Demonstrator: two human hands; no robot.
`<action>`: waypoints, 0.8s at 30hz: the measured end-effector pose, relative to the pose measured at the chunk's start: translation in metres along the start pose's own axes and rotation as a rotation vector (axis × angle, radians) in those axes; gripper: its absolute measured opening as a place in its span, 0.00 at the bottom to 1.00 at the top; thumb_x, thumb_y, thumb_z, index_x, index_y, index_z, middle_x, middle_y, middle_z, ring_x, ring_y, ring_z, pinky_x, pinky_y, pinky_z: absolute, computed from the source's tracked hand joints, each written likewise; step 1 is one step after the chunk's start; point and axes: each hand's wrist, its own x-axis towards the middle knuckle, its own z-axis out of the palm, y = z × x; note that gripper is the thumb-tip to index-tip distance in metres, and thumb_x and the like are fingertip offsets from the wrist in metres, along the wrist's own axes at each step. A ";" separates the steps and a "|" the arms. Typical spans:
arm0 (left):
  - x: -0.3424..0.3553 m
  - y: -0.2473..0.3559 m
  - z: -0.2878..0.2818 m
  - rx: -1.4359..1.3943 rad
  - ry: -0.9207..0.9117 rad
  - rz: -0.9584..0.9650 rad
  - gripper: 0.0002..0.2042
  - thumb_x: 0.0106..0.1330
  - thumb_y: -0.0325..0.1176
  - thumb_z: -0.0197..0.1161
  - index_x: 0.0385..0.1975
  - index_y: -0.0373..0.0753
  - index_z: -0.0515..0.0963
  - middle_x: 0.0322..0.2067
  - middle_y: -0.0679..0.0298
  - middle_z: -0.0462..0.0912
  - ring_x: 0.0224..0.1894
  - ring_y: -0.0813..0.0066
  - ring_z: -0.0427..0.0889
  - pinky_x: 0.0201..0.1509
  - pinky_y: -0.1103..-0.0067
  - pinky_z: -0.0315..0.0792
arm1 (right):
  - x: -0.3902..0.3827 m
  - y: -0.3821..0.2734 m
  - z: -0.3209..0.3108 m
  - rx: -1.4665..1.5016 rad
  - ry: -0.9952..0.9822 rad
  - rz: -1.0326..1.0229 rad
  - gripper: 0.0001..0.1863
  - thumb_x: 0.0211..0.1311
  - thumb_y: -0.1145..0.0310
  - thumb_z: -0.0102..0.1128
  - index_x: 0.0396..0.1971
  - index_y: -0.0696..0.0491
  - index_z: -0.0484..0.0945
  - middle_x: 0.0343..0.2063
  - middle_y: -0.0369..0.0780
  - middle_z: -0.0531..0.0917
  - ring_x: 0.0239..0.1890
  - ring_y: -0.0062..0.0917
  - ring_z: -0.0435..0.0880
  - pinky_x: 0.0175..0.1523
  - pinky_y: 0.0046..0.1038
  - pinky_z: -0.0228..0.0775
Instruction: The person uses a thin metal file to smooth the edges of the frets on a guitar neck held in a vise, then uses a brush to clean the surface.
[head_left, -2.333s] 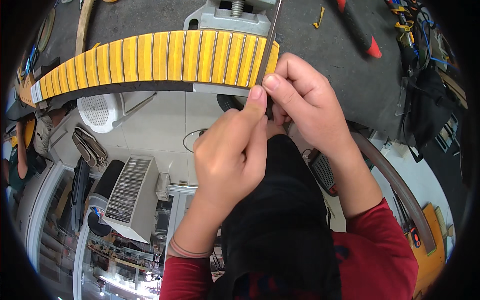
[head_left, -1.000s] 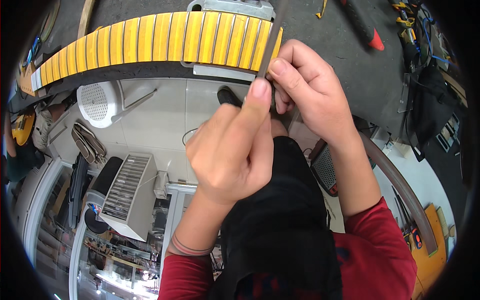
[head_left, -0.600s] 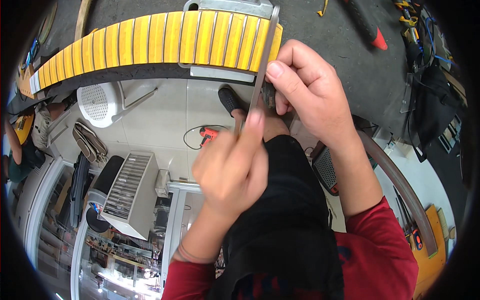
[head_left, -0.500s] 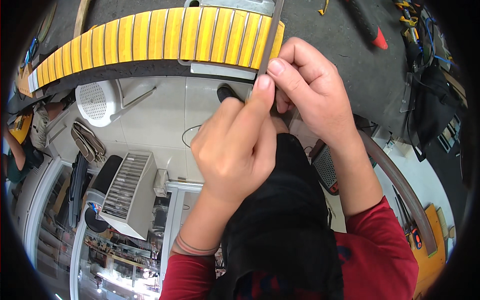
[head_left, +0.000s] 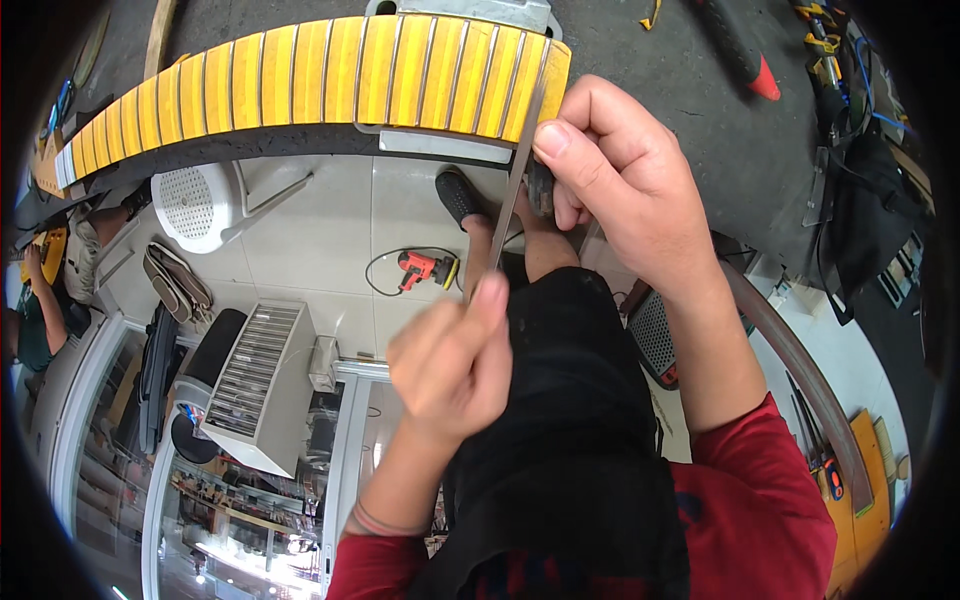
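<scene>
A long guitar neck (head_left: pixel 312 75), its fretboard covered in yellow tape between the metal frets, lies across the far side. My left hand (head_left: pixel 450 350), smeared by motion, grips the near end of a narrow metal file (head_left: pixel 512 205). The file's far part rests over the last fret at the neck's right end. My right hand (head_left: pixel 630 190) is closed at that end, its thumb beside the file. A dark, rounded piece (head_left: pixel 541 188) shows below the thumb; what the curled fingers hold is mostly hidden.
The neck sits over a grey metal support (head_left: pixel 470 10) on a dark bench (head_left: pixel 640 80). A red-tipped tool (head_left: pixel 762 78) lies at right. On the floor are a red power tool (head_left: pixel 420 268) and a white stool (head_left: pixel 195 205). Another person's arm (head_left: pixel 48 300) shows far left.
My left hand has drawn the file back toward me, down and left, uncovering the red power tool and my foot. My right hand has stayed nearly in place.
</scene>
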 end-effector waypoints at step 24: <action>-0.034 -0.005 -0.006 0.110 0.003 0.072 0.24 0.61 0.08 0.67 0.58 0.33 0.84 0.21 0.65 0.74 0.19 0.74 0.65 0.23 0.78 0.60 | 0.001 0.003 0.003 -0.026 -0.003 -0.025 0.13 0.85 0.61 0.59 0.38 0.54 0.75 0.29 0.30 0.78 0.24 0.09 0.75 0.29 0.16 0.67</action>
